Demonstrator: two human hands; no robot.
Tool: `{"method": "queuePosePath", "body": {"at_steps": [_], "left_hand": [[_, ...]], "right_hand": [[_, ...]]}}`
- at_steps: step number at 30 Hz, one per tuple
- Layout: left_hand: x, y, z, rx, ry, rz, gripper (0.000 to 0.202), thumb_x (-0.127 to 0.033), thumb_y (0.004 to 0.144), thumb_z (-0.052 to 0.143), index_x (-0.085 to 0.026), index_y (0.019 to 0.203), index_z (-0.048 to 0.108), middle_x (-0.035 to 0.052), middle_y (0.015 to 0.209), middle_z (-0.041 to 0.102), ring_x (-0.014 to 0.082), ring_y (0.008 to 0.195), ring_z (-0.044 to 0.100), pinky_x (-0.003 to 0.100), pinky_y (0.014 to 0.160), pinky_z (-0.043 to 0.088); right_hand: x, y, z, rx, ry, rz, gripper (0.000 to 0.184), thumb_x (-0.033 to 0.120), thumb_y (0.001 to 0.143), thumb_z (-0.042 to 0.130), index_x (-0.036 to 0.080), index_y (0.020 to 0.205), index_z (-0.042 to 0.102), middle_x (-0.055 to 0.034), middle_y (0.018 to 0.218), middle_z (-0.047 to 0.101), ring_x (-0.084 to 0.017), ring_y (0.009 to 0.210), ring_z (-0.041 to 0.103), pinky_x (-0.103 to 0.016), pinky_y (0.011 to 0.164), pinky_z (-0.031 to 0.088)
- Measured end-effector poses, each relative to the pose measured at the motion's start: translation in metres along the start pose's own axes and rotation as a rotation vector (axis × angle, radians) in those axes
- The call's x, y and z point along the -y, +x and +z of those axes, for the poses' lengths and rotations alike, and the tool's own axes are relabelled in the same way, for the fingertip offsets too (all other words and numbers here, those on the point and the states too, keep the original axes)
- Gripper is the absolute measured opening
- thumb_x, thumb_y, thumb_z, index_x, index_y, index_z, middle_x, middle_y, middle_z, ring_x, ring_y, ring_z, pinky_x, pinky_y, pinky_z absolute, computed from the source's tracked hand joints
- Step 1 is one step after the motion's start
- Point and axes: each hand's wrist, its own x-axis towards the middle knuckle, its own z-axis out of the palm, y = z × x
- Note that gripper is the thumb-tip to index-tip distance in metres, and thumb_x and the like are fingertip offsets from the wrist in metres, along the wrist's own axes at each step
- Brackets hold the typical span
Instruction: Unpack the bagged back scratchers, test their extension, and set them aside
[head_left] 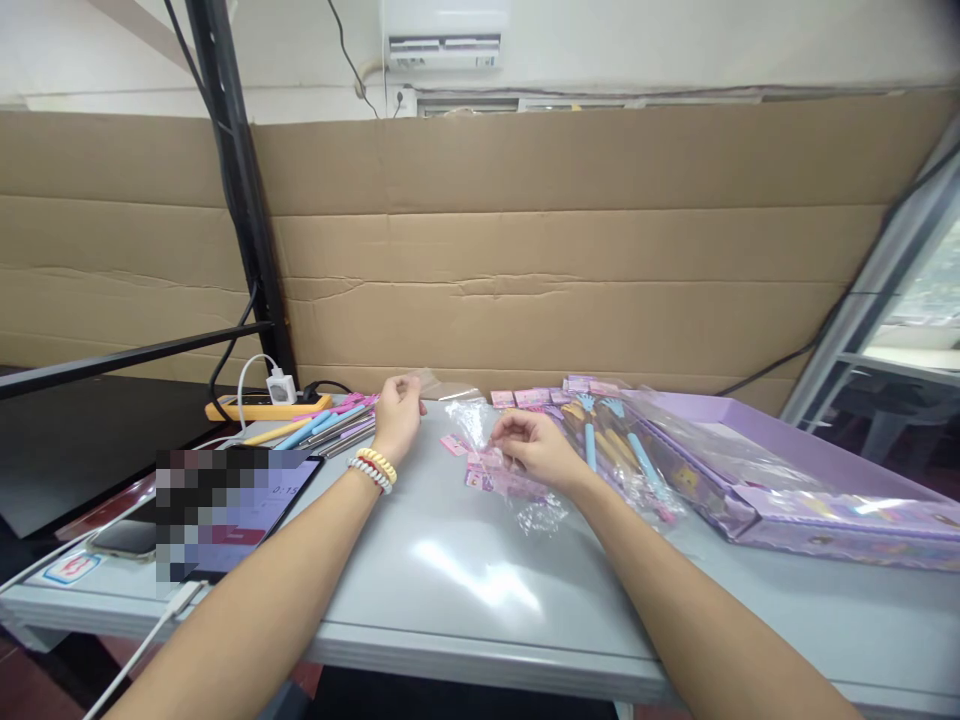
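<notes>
While your left hand (397,412) is closed in a pinch on the near edge of a clear sleeve (439,382), low over the table (450,580), grip it lightly and only at the rim. Film this thin will probably fold or cling if you take it deeper. The beaded bracelet (375,468) sits on that wrist, clear of the work.

Your right hand (536,447), just to the right and a little nearer you, is curled narrow, with thumb and fingertips closed on a crinkled bag (536,510) that spills toward you from under the palm. The pink cards (484,472) lie at your fingertips, some of them seemingly inside the bag. Lift one card at a time so the rest don't scatter.

To the left of your left hand, almost touching it, lies a loose row of pens (337,420); mind your knuckles there, as pens roll easily. Beyond them sits a yellow power strip (262,408), and nearer you on that side a tablet (255,495). To the right of your right hand are wrapped hand-topped sticks (611,440), then a purple box (787,480).
</notes>
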Motion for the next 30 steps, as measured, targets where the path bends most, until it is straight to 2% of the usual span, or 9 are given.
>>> {"method": "queuePosePath", "body": {"at_steps": [4,7,13,16,19,21,24,27,30], "left_hand": [[-0.003,-0.010,0.006,0.220,-0.087,0.024,0.039,-0.044,0.080,0.045,-0.017,0.108,0.042,-0.0072,0.051,0.050,0.0087,0.039,0.043,0.021,0.043,0.032],[-0.001,-0.016,0.008,0.360,-0.021,0.106,0.038,-0.042,0.079,0.048,-0.017,0.107,0.043,-0.0069,0.053,0.051,0.0082,0.042,0.044,0.021,0.046,0.035],[0.001,-0.022,0.009,0.549,0.077,0.144,0.032,-0.037,0.079,0.049,-0.017,0.104,0.047,-0.0051,0.056,0.053,0.0129,0.051,0.057,0.023,0.049,0.038],[0.001,-0.023,0.009,0.588,0.105,0.174,0.031,-0.037,0.080,0.048,-0.017,0.103,0.047,-0.0049,0.058,0.055,0.0144,0.052,0.060,0.025,0.055,0.041],[0.003,-0.023,0.009,0.594,0.149,0.234,0.030,-0.037,0.081,0.048,-0.017,0.103,0.048,-0.0038,0.061,0.058,0.0148,0.054,0.061,0.028,0.061,0.043],[0.003,-0.023,0.008,0.604,0.179,0.265,0.029,-0.037,0.081,0.047,-0.017,0.102,0.048,-0.0029,0.061,0.060,0.0153,0.057,0.061,0.028,0.063,0.043],[0.003,-0.024,0.007,0.617,0.235,0.303,0.027,-0.035,0.081,0.048,-0.017,0.101,0.050,-0.0021,0.060,0.061,0.0156,0.061,0.060,0.027,0.063,0.041],[0.001,-0.026,0.007,0.630,0.279,0.319,0.027,-0.033,0.080,0.047,-0.017,0.101,0.051,-0.0017,0.061,0.061,0.0149,0.061,0.057,0.026,0.061,0.040],[0.001,-0.026,0.006,0.658,0.308,0.329,0.026,-0.032,0.081,0.046,-0.017,0.101,0.052,-0.0014,0.063,0.062,0.0143,0.063,0.056,0.025,0.061,0.039]], "right_hand": [[0.004,0.003,-0.013,-0.517,-0.145,-0.097,0.020,0.027,0.070,0.051,0.017,0.086,0.058,0.0007,0.058,0.053,-0.011,0.048,0.045,-0.024,0.047,0.034],[0.007,0.000,-0.032,-0.735,-0.331,-0.126,0.031,0.024,0.073,0.046,0.017,0.100,0.059,0.0002,0.058,0.053,-0.012,0.046,0.041,-0.026,0.048,0.035],[0.005,-0.001,-0.059,-0.823,-0.462,-0.106,0.054,0.017,0.067,0.043,0.014,0.120,0.052,-0.0013,0.059,0.055,-0.013,0.043,0.043,-0.028,0.047,0.038],[0.006,-0.001,-0.068,-0.952,-0.566,-0.277,0.051,0.016,0.068,0.040,0.015,0.117,0.053,-0.0111,0.094,0.062,-0.017,0.063,0.056,-0.031,0.056,0.045],[0.009,-0.005,-0.084,-1.201,-0.755,-0.521,0.058,0.014,0.068,0.039,0.013,0.126,0.043,-0.0182,0.129,0.043,-0.023,0.088,0.058,-0.034,0.064,0.048],[0.010,-0.012,-0.100,-1.252,-0.846,-0.578,0.069,0.013,0.067,0.042,0.012,0.135,0.030,-0.0229,0.138,0.030,-0.024,0.087,0.060,-0.035,0.060,0.048],[0.009,-0.022,-0.126,-1.362,-0.991,-0.592,0.074,0.011,0.064,0.045,0.010,0.136,0.027,-0.0253,0.137,0.030,-0.032,0.104,0.054,-0.043,0.072,0.048],[0.007,-0.029,-0.144,-1.479,-1.091,-0.600,0.069,0.011,0.060,0.049,0.008,0.129,0.040,-0.0227,0.129,0.044,-0.036,0.119,0.042,-0.052,0.093,0.037],[0.007,-0.029,-0.146,-1.431,-1.061,-0.680,0.050,0.013,0.060,0.051,0.010,0.109,0.058,-0.0177,0.111,0.060,-0.033,0.110,0.052,-0.050,0.095,0.037]]}}
